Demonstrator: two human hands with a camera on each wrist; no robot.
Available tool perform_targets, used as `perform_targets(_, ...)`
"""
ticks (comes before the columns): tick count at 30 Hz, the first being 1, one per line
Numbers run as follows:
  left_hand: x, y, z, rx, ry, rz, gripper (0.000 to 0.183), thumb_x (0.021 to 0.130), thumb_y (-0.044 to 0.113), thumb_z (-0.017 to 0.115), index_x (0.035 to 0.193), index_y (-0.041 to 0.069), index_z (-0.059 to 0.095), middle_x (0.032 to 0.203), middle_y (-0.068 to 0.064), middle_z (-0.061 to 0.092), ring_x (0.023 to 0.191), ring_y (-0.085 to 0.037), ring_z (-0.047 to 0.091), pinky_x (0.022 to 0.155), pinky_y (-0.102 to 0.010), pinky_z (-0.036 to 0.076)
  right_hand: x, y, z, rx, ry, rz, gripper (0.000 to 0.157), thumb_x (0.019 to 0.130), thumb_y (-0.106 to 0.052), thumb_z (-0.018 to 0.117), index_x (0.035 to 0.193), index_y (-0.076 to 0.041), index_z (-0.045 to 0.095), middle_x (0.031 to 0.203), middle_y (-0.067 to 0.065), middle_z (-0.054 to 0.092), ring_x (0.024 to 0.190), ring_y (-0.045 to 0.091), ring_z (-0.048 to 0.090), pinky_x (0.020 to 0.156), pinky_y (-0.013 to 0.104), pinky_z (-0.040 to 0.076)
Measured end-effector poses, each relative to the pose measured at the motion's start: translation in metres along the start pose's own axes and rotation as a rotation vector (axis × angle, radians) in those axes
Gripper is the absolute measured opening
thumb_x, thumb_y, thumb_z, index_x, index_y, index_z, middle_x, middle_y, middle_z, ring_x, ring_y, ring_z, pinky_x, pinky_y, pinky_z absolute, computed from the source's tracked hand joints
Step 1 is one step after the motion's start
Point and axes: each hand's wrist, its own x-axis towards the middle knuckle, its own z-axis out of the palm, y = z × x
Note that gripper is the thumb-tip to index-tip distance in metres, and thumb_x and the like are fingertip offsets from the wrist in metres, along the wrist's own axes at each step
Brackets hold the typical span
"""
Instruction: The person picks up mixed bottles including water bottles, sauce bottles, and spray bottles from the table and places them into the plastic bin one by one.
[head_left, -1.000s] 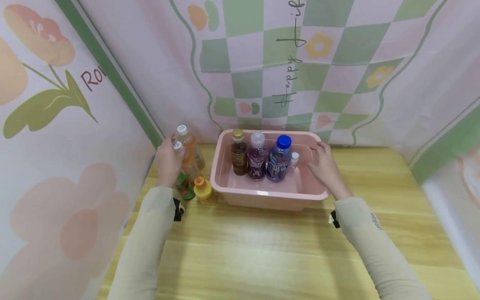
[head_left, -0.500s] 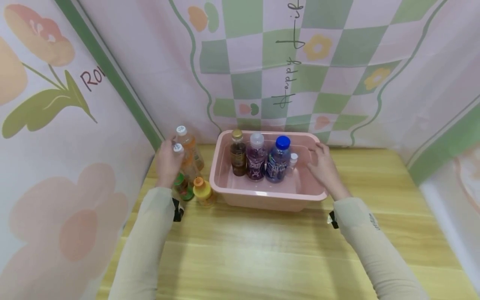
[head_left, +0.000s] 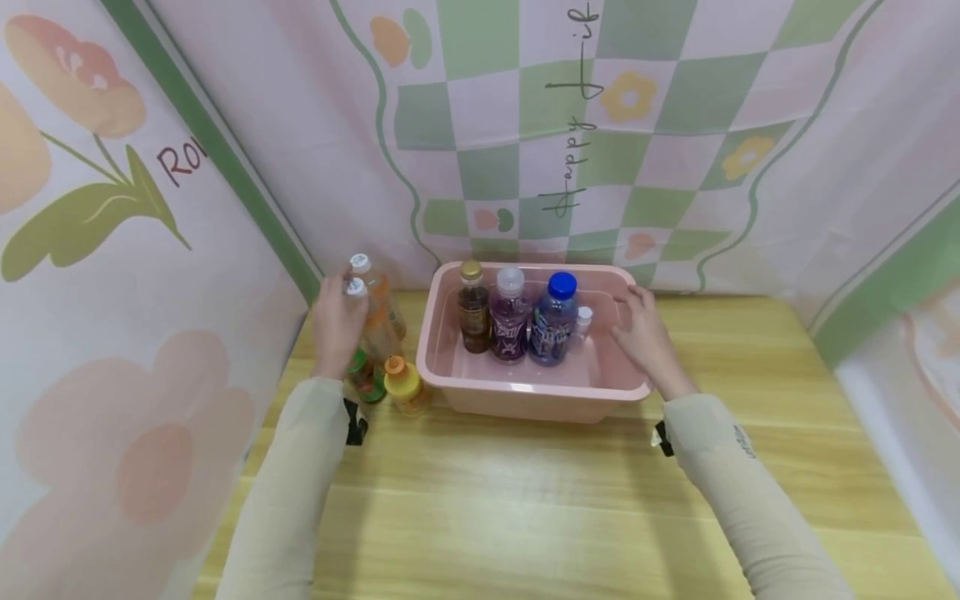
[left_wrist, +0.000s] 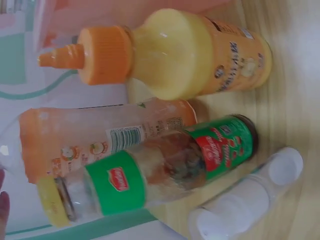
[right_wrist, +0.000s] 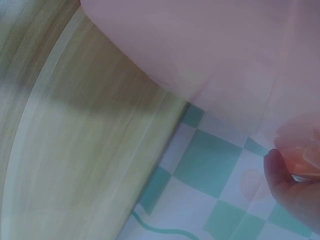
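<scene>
My left hand (head_left: 337, 327) grips the top of a clear bottle with an orange label (head_left: 382, 335), just below its white cap. A similar white-capped bottle (head_left: 386, 302) stands behind it. In front are a green-labelled bottle (head_left: 367, 380) and a yellow squeeze bottle with an orange nozzle (head_left: 407, 390). In the left wrist view, only a fingertip (left_wrist: 4, 204) shows at the left edge. My right hand (head_left: 645, 337) grips the right rim of a pink plastic bin (head_left: 517, 400). Through the bin's translucent wall, fingers show faintly in the right wrist view.
Inside the bin stand a gold-capped brown bottle (head_left: 474, 321), a purple bottle (head_left: 509, 329), a blue-capped bottle (head_left: 552, 333) and a small white-capped bottle (head_left: 582, 323). A small white container (left_wrist: 245, 202) lies near the green-labelled bottle. Fabric-covered walls (head_left: 480, 125) border the wooden table (head_left: 517, 500).
The cap of the bottle in my left hand has risen slightly. My right hand stays on the bin's rim. The head view has shifted a little.
</scene>
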Motion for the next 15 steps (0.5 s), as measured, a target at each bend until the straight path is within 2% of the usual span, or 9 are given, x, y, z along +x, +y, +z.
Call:
perform_targets(7, 0.004, 0.012, -0.002, -0.173, 0.097, 0.004, 0.055, 0.088, 0.008, 0.064, 0.138, 0.005, 0.043, 0.135, -0.016, 0.05, 0.121, -0.028, 0.052, 0.102, -0.038, 0.048, 0.0, 0.0, 0.0, 0.002, 0.002, -0.006, 0.055, 0.084, 0.002, 0.058, 0.134, 0.014, 0.038, 0.149, 0.035, 0.017, 0.129, 0.059, 0.03, 0.107, 0.068, 0.029)
perform_targets(15, 0.008, 0.039, -0.013, -0.232, 0.193, 0.079, 0.052, 0.087, 0.011, 0.064, 0.136, 0.004, 0.046, 0.13, -0.016, 0.052, 0.115, -0.028, 0.052, 0.097, -0.037, 0.049, 0.001, 0.0, 0.0, -0.002, 0.002, -0.009, 0.056, 0.084, 0.003, 0.058, 0.134, 0.014, 0.038, 0.149, 0.035, 0.018, 0.13, 0.058, 0.03, 0.107, 0.068, 0.029)
